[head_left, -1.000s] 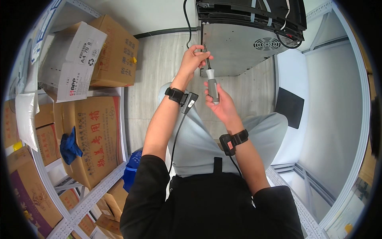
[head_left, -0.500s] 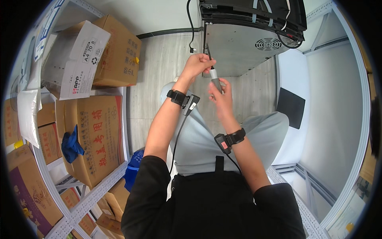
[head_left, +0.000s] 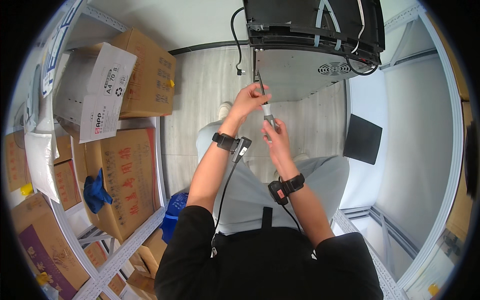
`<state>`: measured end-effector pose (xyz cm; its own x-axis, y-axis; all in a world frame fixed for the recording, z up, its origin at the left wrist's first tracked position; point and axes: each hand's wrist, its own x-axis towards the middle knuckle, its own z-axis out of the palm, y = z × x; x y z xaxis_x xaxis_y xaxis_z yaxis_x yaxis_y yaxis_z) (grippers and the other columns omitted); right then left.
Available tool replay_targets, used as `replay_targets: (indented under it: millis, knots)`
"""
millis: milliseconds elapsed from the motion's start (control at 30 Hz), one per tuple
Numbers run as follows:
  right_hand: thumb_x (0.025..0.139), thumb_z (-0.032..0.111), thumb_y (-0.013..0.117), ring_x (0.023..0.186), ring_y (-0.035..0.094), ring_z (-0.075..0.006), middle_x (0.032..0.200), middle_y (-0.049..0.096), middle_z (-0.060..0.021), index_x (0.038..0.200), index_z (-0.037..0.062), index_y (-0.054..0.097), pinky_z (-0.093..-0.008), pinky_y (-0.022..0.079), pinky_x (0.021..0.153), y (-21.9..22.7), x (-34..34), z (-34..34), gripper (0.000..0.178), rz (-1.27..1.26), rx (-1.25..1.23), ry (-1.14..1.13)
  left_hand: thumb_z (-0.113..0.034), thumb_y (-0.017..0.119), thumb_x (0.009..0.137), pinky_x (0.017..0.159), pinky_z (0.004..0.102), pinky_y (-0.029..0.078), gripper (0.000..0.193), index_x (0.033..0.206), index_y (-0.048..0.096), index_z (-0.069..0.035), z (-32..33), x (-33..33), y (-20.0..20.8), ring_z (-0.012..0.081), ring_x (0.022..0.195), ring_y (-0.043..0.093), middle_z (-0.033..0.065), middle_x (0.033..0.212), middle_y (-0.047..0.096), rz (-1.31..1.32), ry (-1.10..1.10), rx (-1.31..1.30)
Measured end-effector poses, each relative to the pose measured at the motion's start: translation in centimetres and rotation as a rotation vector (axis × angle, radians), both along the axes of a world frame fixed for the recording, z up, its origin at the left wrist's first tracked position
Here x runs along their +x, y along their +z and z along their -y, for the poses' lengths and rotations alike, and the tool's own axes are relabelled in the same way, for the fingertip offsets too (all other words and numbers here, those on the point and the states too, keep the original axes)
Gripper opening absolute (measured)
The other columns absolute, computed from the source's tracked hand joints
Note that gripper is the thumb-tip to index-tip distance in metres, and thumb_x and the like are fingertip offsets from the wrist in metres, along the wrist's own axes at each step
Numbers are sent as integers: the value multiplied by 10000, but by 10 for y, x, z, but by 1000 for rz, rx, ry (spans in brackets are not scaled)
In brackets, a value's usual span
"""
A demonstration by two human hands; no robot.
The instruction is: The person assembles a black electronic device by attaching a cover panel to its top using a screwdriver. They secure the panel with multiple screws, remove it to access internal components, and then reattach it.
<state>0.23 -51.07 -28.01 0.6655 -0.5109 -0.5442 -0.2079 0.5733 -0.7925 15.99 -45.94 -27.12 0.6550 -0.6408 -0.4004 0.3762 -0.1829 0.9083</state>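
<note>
A screwdriver (head_left: 267, 109) with a grey handle, pale collar and dark shaft points away from me, toward the near left edge of a metal-cased appliance (head_left: 295, 75). My left hand (head_left: 245, 104) pinches its shaft between thumb and fingers. Closed round the handle is my right hand (head_left: 278, 142), just nearer to me. The tip lies close by the appliance's left edge; whether it touches a screw is too small to tell. Both wrists wear black straps with small cabled modules.
A black power cord with a plug (head_left: 240, 71) hangs left of the appliance. Shelving with cardboard boxes (head_left: 117, 185) and a blue cloth (head_left: 96, 192) stands at left. A dark flat panel (head_left: 363, 139) is at right, beside a white metal frame (head_left: 440, 210).
The whole view has shifted, so appliance, hands and screwdriver sit lower in the picture. A shoe has come into sight at left of my hands. The grip on the screwdriver looks the same.
</note>
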Motion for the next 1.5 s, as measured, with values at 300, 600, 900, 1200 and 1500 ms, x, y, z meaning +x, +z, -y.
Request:
replay_targets:
  millis: [300,600,900,1200,1500]
  knots:
    - [946,286,556,879,589,-135,964,571,-46,1108,60,511,-280,455,767,-6,-18,16,282,220,548,88,-102,684,837,680,226,499,469,1268,512,-35,-9,2,-5,103,810,636,19,842,658,-189,52,-172]
    - [910,180,612,903,554,-115,1021,542,-24,1178,79,467,-274,433,815,-13,-11,-3,321,265,178,-96,-56,700,804,641,236,534,624,1366,431,-72,-7,-12,1,86,774,601,-11,804,601,-75,-13,-201]
    - [974,328,492,807,545,-106,996,598,-61,1126,42,544,-247,435,692,-14,-26,-1,328,251,288,19,-86,643,853,680,235,529,371,1206,535,-48,-16,-6,-3,105,758,619,21,813,626,-107,-158,-248]
    - [953,311,541,797,529,-80,988,586,-33,1209,29,520,-232,410,666,-32,-52,-6,381,105,104,-13,-206,520,954,746,274,546,258,1071,567,19,4,-6,-24,202,861,674,134,951,666,-161,103,-237]
    - [908,347,597,729,520,-74,890,578,-11,1127,26,567,-213,389,621,-43,-104,40,390,-214,39,-137,-158,484,951,712,318,569,226,1009,576,40,45,-29,-121,232,814,681,164,932,664,-437,161,-91]
